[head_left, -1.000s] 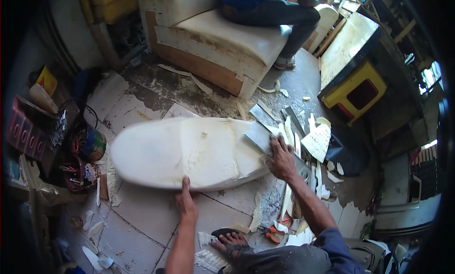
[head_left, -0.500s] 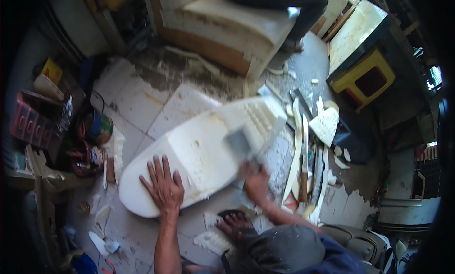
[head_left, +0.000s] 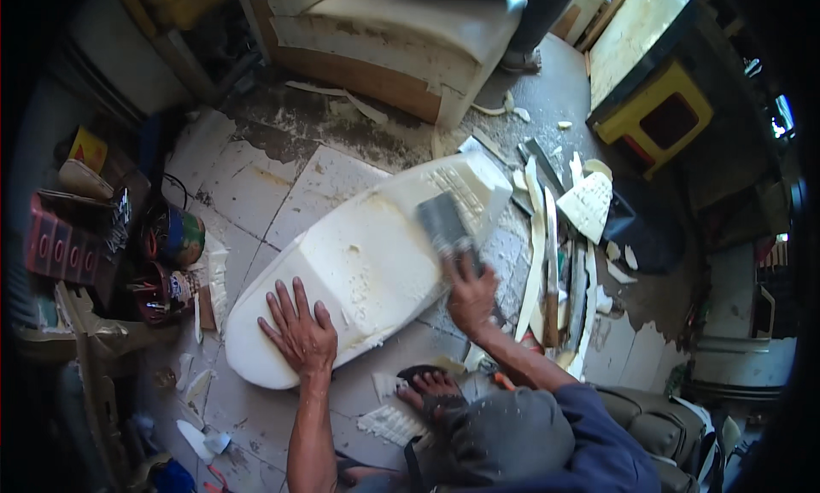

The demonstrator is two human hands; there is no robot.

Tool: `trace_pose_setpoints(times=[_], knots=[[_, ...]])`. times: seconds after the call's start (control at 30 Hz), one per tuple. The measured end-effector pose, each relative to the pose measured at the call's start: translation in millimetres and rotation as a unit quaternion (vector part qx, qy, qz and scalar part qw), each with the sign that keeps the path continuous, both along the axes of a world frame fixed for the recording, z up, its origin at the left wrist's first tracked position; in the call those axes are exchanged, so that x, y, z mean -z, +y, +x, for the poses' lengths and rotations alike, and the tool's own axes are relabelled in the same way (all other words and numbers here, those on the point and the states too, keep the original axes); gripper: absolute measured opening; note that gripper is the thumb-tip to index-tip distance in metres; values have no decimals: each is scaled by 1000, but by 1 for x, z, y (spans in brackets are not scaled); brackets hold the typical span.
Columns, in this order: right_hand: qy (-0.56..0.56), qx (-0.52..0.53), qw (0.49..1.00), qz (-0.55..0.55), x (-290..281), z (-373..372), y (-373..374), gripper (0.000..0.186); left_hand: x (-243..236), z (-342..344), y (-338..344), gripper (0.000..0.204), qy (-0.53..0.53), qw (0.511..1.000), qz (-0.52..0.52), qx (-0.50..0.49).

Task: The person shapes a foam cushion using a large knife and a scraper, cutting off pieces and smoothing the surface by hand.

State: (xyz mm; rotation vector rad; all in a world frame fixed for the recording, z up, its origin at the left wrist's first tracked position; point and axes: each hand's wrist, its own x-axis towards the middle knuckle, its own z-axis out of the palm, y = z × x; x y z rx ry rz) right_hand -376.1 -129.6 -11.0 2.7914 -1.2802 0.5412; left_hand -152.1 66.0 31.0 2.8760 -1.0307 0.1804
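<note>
A long white motorcycle seat foam (head_left: pixel 342 267) lies slantwise on the floor, with a rounded near-left end, a step and a ribbed far-right end. My left hand (head_left: pixel 301 329) rests flat on the rounded end, fingers spread, nothing in it. In my right hand (head_left: pixel 472 295) is a dark grey rectangular sanding block (head_left: pixel 446 220), gripped at its near end. The block lies over the foam's right part, near the ribbed patch; its underside is hidden. Loose crumbs speckle the foam's middle.
Foam offcuts and a long wooden-handled knife (head_left: pixel 552 309) lie on the right. On the left stand a red drawer box (head_left: pixel 64 237) and a paint can (head_left: pixel 178 233). A large cream seat form (head_left: pixel 376 49) and another person's leg (head_left: pixel 540 23) are at the back.
The sanding block has swung slightly, its far end now nearer the ribbed end. The foam sits a little further right in the picture; my left hand stays on it.
</note>
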Motion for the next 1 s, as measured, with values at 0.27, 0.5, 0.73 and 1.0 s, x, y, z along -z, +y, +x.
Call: trace_pose_setpoints(times=[0.27, 0.5, 0.73, 1.0], knots=[[56, -23, 996, 67, 11, -14, 42, 83, 4, -11, 18, 60, 29, 999, 18, -5], [-1, -16, 999, 43, 21, -21, 31, 80, 1, -15, 11, 60, 30, 999, 10, -10], [38, -15, 999, 6, -1, -5, 5, 81, 1, -10, 8, 61, 36, 999, 2, -16], [8, -6, 1000, -8, 10, -17, 11, 76, 7, -19, 6, 61, 21, 1000, 1, 2]])
